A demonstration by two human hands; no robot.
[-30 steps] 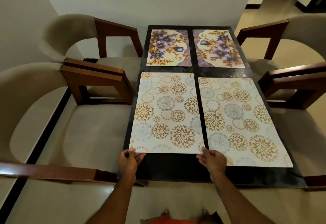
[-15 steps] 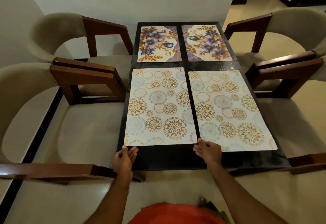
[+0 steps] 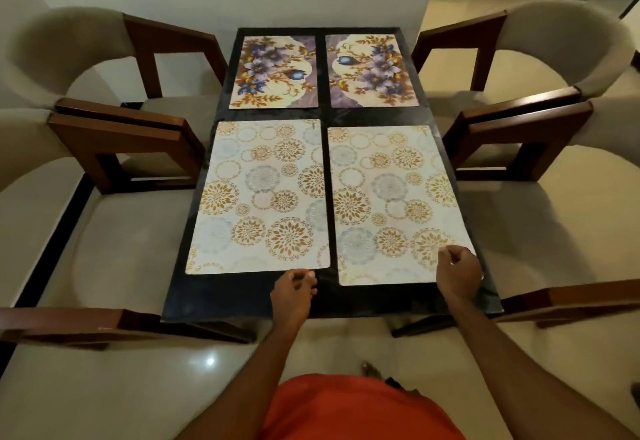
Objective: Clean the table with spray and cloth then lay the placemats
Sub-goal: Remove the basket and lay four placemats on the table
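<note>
Head view. Dark table [image 3: 242, 297] carries four placemats in a two-by-two layout.

Left hand [image 3: 293, 289]: over the bare table strip at the near edge, fingers curled loosely, tips at the near right corner of the left circle-pattern placemat [image 3: 263, 197]. Whether the fingers actually pinch that corner cannot be told.

Right hand [image 3: 458, 271]: knuckles up, fingers curled under, resting on the near right corner of the right circle-pattern placemat [image 3: 394, 204]. It covers the corner; an actual grip on the mat cannot be confirmed.

Between the two hands: the near edge of the right mat and a dark gap that separates the two circle-pattern mats. The right mat sits slightly nearer to the person than the left one.

Beyond the hands, far end of table: left floral placemat [image 3: 275, 72] and right floral placemat [image 3: 373, 71], side by side, apart from the near pair.

Outboard of each hand: beige upholstered chairs [image 3: 114, 224] with wooden arms, on both sides of the table.
</note>
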